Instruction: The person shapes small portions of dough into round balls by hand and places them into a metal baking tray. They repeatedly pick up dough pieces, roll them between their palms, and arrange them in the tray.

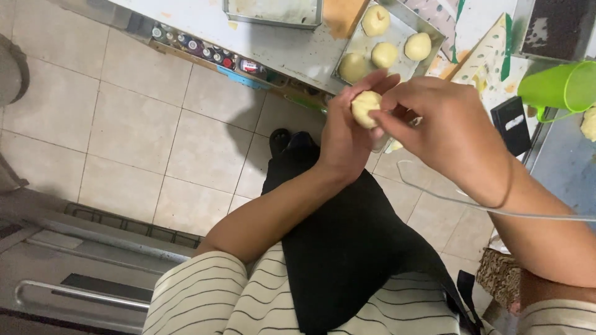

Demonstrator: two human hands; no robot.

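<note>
Both of my hands hold one pale round dough ball (365, 107) in front of my body. My left hand (347, 136) cups it from below and behind. My right hand (444, 130) pinches its right side with the fingertips. Just beyond the hands a metal baking tray (397, 28) rests on the table edge, carrying several shaped dough balls (385, 54).
A green plastic cup (562, 87) and a black device (510, 121) lie at the right, near another lump of dough (588, 123). A second tray (273, 11) sits farther back. Small bottles (205, 48) line a shelf under the table. Tiled floor (136, 130) and a metal rack (74, 260) lie left.
</note>
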